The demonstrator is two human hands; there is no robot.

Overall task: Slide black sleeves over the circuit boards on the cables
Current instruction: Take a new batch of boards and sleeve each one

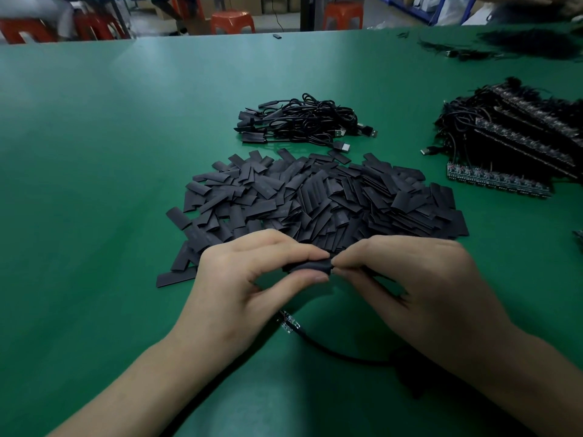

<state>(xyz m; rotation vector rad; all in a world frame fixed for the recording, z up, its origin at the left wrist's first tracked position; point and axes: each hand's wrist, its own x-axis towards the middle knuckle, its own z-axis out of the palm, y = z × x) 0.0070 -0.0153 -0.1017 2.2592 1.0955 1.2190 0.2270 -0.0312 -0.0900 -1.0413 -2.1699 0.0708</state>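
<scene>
My left hand (252, 275) pinches a black sleeve (310, 267) between thumb and fingers, just above the near edge of the sleeve pile (318, 197). My right hand (413, 279) pinches the sleeve's right end, fingertips meeting those of the left hand. Below my hands a small circuit board (288, 323) lies on the green table (94, 152), joined to a black cable (340, 353) that curves off to the right under my right wrist.
A bundle of sleeved cables with USB plugs (299, 123) lies beyond the pile. At the right sits a stack of cables with bare circuit boards (517, 143). More dark cables (520, 45) lie at the far right. Red stools (232, 22) stand behind the table.
</scene>
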